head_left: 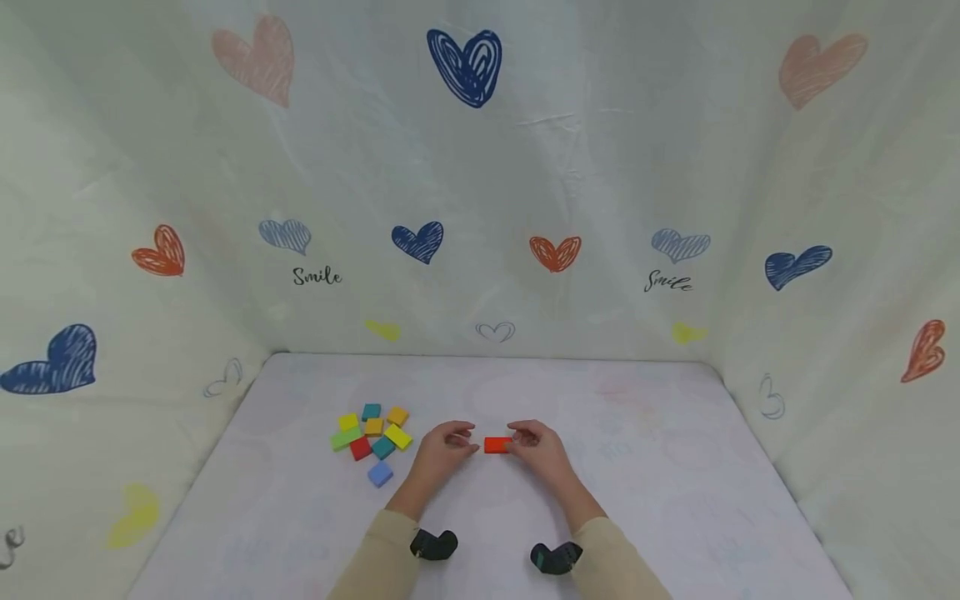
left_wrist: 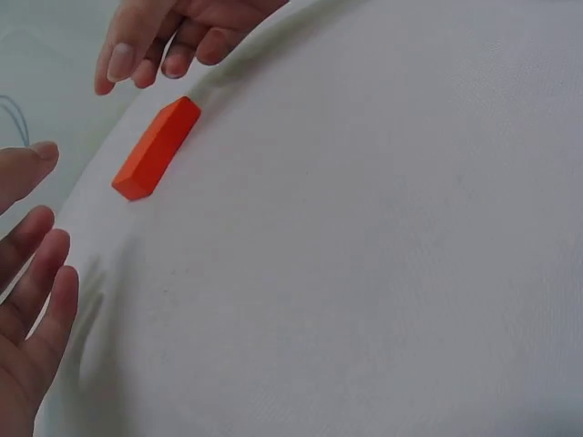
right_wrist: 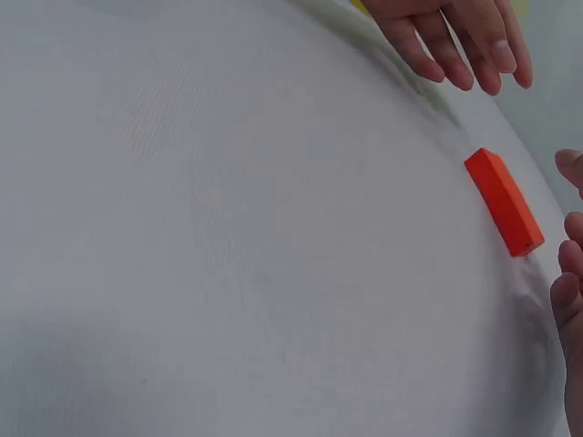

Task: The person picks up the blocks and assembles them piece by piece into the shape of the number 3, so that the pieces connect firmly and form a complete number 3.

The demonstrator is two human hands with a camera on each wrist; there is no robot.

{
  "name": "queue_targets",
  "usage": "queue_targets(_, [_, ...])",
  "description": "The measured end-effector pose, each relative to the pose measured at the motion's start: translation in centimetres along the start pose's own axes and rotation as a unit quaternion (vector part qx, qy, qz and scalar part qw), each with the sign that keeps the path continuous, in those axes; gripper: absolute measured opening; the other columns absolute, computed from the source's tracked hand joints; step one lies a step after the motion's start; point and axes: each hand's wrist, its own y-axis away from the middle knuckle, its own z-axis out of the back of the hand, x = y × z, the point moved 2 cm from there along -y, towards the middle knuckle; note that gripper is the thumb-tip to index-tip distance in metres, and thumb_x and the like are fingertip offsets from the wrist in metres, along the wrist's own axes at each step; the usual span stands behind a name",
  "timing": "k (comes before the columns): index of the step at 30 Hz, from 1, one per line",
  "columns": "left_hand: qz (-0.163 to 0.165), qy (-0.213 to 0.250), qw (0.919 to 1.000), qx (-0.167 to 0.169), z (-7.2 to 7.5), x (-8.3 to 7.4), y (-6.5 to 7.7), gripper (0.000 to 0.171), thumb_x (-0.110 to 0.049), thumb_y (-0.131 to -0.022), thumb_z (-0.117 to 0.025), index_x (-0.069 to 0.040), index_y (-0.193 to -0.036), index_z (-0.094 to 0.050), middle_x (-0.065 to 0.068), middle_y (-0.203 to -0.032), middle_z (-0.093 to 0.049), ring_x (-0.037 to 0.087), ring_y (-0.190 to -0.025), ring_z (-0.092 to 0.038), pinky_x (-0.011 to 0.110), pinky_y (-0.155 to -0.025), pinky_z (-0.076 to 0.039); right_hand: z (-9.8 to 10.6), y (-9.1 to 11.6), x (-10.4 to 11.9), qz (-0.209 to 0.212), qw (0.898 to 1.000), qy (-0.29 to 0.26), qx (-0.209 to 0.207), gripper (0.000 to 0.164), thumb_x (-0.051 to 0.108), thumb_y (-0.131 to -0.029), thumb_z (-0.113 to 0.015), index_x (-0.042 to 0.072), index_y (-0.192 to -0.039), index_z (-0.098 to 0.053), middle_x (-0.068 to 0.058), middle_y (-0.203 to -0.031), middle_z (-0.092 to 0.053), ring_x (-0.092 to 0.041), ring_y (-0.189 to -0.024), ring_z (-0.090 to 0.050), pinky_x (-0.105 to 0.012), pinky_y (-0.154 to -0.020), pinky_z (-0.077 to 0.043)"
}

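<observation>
An orange-red rectangular block [head_left: 496,445] lies flat on the white table between the two hands. To its left is my left hand [head_left: 442,454], fingers spread loosely and apart from the block. My right hand [head_left: 542,450] is on the other side, its fingertips overlapping the block's right end in the head view. In the left wrist view, a gap shows between the block [left_wrist: 157,148] and both hands. The right wrist view also has the block [right_wrist: 506,202] lying untouched, with the right hand [right_wrist: 570,291] cut off by the frame edge.
Left of the left hand lies a loose cluster of several coloured blocks, among them a red block [head_left: 361,448], a green block [head_left: 347,439] and a blue block [head_left: 380,473]. A heart-printed curtain [head_left: 495,183] encloses the table's [head_left: 660,483] back and sides.
</observation>
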Motion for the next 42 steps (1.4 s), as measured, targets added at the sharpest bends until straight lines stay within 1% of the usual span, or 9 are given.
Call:
queue_targets(6, [-0.011,-0.013,0.9999,-0.002,2.2,-0.4,0.9,0.034,-0.016,-0.085,-0.077,-0.013,-0.118,-0.067,0.003,-0.105,-0.065,0.019,-0.092,-0.062,0.034,-0.081,-0.055,-1.1,-0.4,1.9,0.027,0.999,-0.005,0.039,0.032,0.014,-0.083,-0.078,0.005,-0.113,-0.070,-0.003,-0.093,-0.064,-0.018,-0.084,-0.059,-0.029,-0.074,-0.051])
queue_targets(8, [-0.024,-0.020,0.9995,-0.007,3.0,-0.3,1.1,0.034,-0.015,-0.085,-0.077,-0.011,-0.118,-0.067,0.003,-0.104,-0.065,0.019,-0.091,-0.062,0.035,-0.081,-0.055,-1.7,-0.4,2.4,0.037,0.998,-0.009,0.047,0.032,0.014,-0.083,-0.078,0.004,-0.113,-0.070,-0.004,-0.094,-0.065,-0.017,-0.084,-0.060,-0.029,-0.075,-0.052])
queue_targets(12, [-0.034,-0.028,0.9988,-0.021,4.7,-0.2,1.6,0.034,-0.013,-0.084,-0.077,-0.008,-0.117,-0.068,0.004,-0.102,-0.065,0.019,-0.090,-0.062,0.036,-0.082,-0.055,-3.0,-0.4,3.3,0.053,0.996,-0.012,0.065,0.033,0.014,-0.082,-0.079,0.003,-0.112,-0.070,-0.004,-0.095,-0.066,-0.015,-0.082,-0.059,-0.027,-0.075,-0.052])
queue_targets(18, [-0.027,-0.033,0.9985,-0.034,7.4,0.4,2.2,0.035,-0.010,-0.084,-0.077,-0.005,-0.117,-0.067,0.007,-0.102,-0.066,0.022,-0.091,-0.062,0.039,-0.084,-0.053,-5.0,-0.5,4.1,0.059,0.995,-0.012,0.082,0.033,0.014,-0.081,-0.079,0.004,-0.110,-0.071,-0.003,-0.095,-0.067,-0.011,-0.080,-0.058,-0.026,-0.073,-0.050])
queue_targets(26, [-0.003,-0.032,0.9971,-0.068,10.5,2.2,3.0,0.037,-0.004,-0.082,-0.077,-0.003,-0.117,-0.067,0.007,-0.100,-0.065,0.022,-0.090,-0.062,0.036,-0.080,-0.053,-8.2,-0.5,5.7,0.036,0.991,-0.026,0.125,0.034,0.016,-0.082,-0.079,0.003,-0.112,-0.070,-0.004,-0.099,-0.067,-0.013,-0.084,-0.057,-0.025,-0.072,-0.049])
queue_targets(30, [0.016,-0.049,0.9950,-0.085,11.8,3.2,3.5,0.038,-0.008,-0.084,-0.076,-0.007,-0.120,-0.067,0.006,-0.104,-0.066,0.021,-0.092,-0.061,0.033,-0.080,-0.052,-9.7,-0.6,6.4,0.032,0.989,-0.026,0.142,0.033,0.017,-0.083,-0.078,0.005,-0.113,-0.070,-0.003,-0.099,-0.066,-0.012,-0.084,-0.056,-0.024,-0.071,-0.049])
queue_targets(34, [0.034,-0.059,0.9924,-0.102,13.2,4.2,3.9,0.038,-0.011,-0.086,-0.075,-0.008,-0.122,-0.066,0.006,-0.105,-0.066,0.022,-0.096,-0.060,0.037,-0.083,-0.052,-11.1,-0.8,7.3,0.042,0.985,-0.036,0.161,0.031,0.014,-0.084,-0.077,0.005,-0.113,-0.069,-0.003,-0.101,-0.066,-0.012,-0.085,-0.056,-0.024,-0.071,-0.049])
queue_targets(38, [0.066,-0.068,0.9888,-0.115,14.4,5.2,4.3,0.039,-0.017,-0.088,-0.074,-0.009,-0.125,-0.064,0.007,-0.107,-0.065,0.025,-0.101,-0.059,0.042,-0.087,-0.052,-12.3,-1.0,8.2,0.054,0.982,-0.039,0.179,0.031,0.013,-0.085,-0.076,0.005,-0.114,-0.069,-0.004,-0.103,-0.066,-0.011,-0.086,-0.056,-0.023,-0.073,-0.050])
queue_targets(42, [0.081,-0.069,0.9867,-0.123,15.2,6.2,4.8,0.041,-0.020,-0.088,-0.074,-0.007,-0.126,-0.062,0.011,-0.111,-0.064,0.028,-0.103,-0.059,0.044,-0.088,-0.051,-13.5,-1.1,8.6,0.060,0.981,-0.033,0.183,0.030,0.012,-0.084,-0.078,0.006,-0.112,-0.070,0.000,-0.101,-0.065,-0.010,-0.086,-0.056,-0.021,-0.073,-0.050])
